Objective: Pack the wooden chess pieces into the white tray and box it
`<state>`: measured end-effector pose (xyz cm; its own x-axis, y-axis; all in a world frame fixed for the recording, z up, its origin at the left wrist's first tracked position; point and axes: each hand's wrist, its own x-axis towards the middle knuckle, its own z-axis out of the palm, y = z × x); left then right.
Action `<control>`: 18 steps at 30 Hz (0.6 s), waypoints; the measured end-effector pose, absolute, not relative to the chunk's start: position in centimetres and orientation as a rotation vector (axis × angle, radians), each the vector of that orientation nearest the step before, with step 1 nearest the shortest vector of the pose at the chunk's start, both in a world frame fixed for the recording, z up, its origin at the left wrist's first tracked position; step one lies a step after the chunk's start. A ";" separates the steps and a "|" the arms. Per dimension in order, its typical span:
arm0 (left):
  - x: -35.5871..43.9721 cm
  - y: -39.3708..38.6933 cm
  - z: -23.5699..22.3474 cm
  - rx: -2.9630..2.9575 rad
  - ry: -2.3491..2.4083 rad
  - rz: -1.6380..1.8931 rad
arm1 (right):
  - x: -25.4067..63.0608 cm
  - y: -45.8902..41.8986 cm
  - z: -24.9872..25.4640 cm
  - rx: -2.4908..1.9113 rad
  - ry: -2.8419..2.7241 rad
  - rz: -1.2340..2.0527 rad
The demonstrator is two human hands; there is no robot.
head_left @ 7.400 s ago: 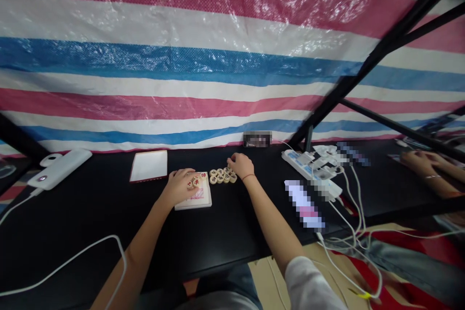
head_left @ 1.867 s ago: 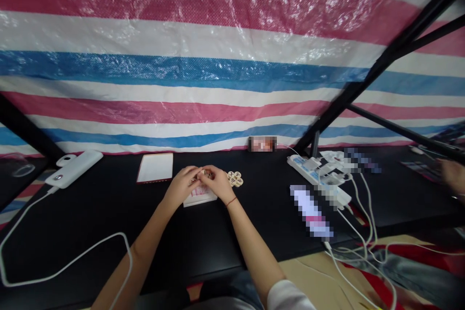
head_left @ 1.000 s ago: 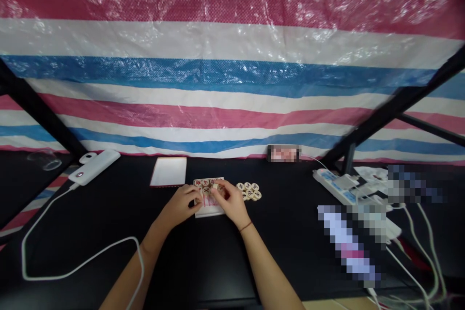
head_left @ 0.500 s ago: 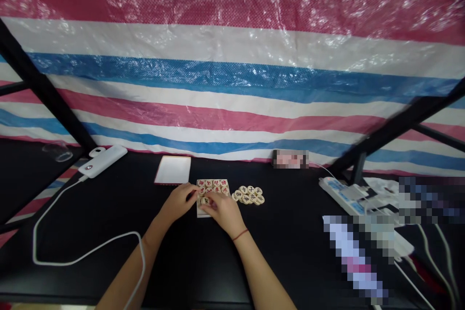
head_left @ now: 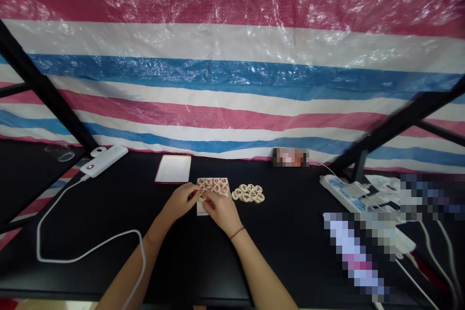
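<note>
A small white box (head_left: 203,209) lies on the black table (head_left: 189,252), with several round wooden game pieces (head_left: 214,185) with red marks set in rows inside it. My left hand (head_left: 178,202) rests at the box's left edge, fingers curled and pinched at a piece. My right hand (head_left: 221,208) lies over the near half of the box, fingers bent and meeting the left fingertips. What the fingertips hold is too small to make out. A loose cluster of several more pieces (head_left: 249,193) sits on the table just right of the box.
The box's flat white lid (head_left: 173,169) lies behind it to the left. A white device (head_left: 103,160) with a white cable (head_left: 72,252) is far left. A power strip (head_left: 348,193) with plugs and cables lies right. A striped tarp (head_left: 232,68) hangs behind; black frame bars cross both sides.
The loose pile beside the box has shrunk while more pieces now fill the box rows. My right hand came from the pile to the box. The view shifted left.
</note>
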<state>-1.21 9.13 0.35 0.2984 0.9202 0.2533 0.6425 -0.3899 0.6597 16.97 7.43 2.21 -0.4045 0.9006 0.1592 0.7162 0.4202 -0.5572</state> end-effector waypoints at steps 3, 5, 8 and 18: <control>-1.2 9.1 0.3 2.129 1.385 0.879 | 17.9 7.7 2.8 -1.317 -2.168 0.570; -1.3 9.1 0.3 2.129 1.401 0.884 | 19.5 8.4 3.2 -1.370 -2.034 0.503; -1.2 9.1 0.5 2.136 1.415 0.880 | 22.6 9.9 3.6 -1.641 -1.845 0.349; -1.3 9.0 0.8 2.154 1.386 0.870 | 26.9 13.6 4.3 -1.908 -2.201 0.716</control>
